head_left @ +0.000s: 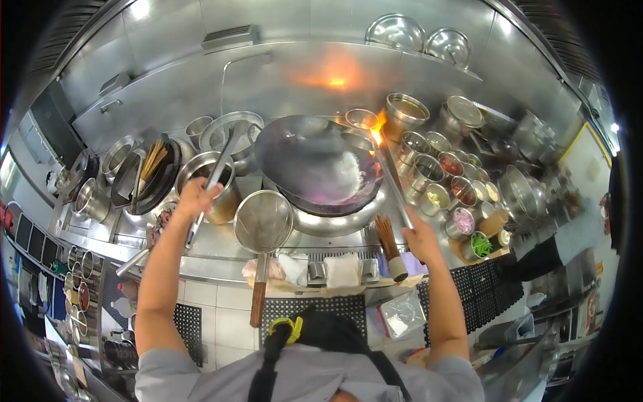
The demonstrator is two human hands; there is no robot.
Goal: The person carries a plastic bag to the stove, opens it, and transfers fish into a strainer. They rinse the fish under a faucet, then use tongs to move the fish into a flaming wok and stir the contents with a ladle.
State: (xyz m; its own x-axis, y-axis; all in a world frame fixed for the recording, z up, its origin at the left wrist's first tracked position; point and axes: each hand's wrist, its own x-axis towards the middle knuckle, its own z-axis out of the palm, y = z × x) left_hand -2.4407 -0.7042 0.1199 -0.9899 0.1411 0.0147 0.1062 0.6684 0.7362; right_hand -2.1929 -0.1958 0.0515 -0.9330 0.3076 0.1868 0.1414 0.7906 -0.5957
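Observation:
My left hand (196, 198) is closed around a long flat metal handle (218, 169), whose upper end reaches the left side of the wok. What tool it belongs to I cannot make out. A dark wok (295, 151) stands tilted over the burner, blurred, with pale food or steam at its right side. My right hand (420, 238) grips another long metal handle (394, 184) that runs up to the wok's right edge; its far end is lost beside the flame (379, 128). In front of the wok rests a round mesh strainer (264, 221) with a wooden handle.
A bamboo brush (390, 248) and folded cloths (343, 271) line the counter's front edge. Ingredient tins (462, 222) crowd the right side. Left of the wok are a deep metal pot (224, 209) and a second wok (124, 184) holding chopsticks-like sticks. Another person's dark sleeve (536, 260) shows at right.

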